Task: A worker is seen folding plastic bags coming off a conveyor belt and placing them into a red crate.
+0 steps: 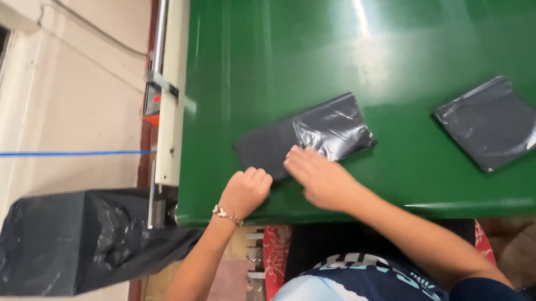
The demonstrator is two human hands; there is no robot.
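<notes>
On the green table, near its front edge, lies a folded black plastic bag. The right hand rests flat on the near edge of this bag, with the fingers stretched out and together. The left hand is closed like a fist and touches the bag's left corner. A second folded black bag lies well apart on the right. A big black bag hangs beside the table on the left.
</notes>
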